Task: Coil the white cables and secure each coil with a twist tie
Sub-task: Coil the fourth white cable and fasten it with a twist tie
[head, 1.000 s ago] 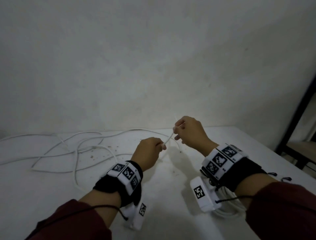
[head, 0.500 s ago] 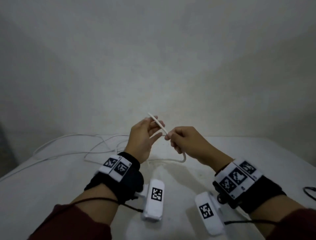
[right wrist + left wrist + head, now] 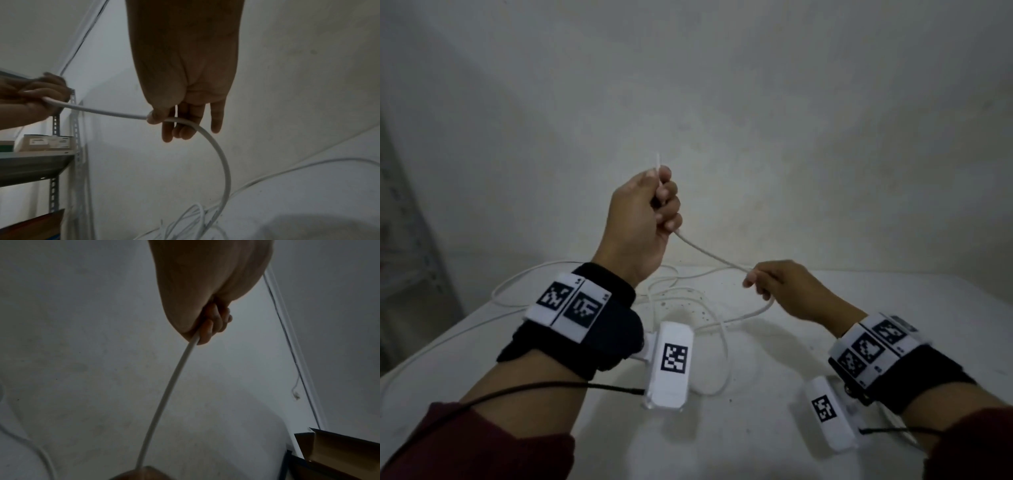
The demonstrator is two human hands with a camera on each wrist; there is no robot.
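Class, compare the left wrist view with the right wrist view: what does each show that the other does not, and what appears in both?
Left wrist only: an open cardboard box at lower right.
Right wrist only: a metal shelf, loose cable loops on the table, and the right hand pinching.
Both: the white cable in the left hand fist.

Left hand (image 3: 640, 219) and right hand (image 3: 787, 287) hold white cable (image 3: 709, 253) taut above table (image 3: 893, 308).

The head view looks forward and down over both forearms at the table (image 3: 893, 342) and wall. Each wrist view looks close along its own palm, angled up toward the wall. All three share the cable (image 3: 709, 253) between the hands.
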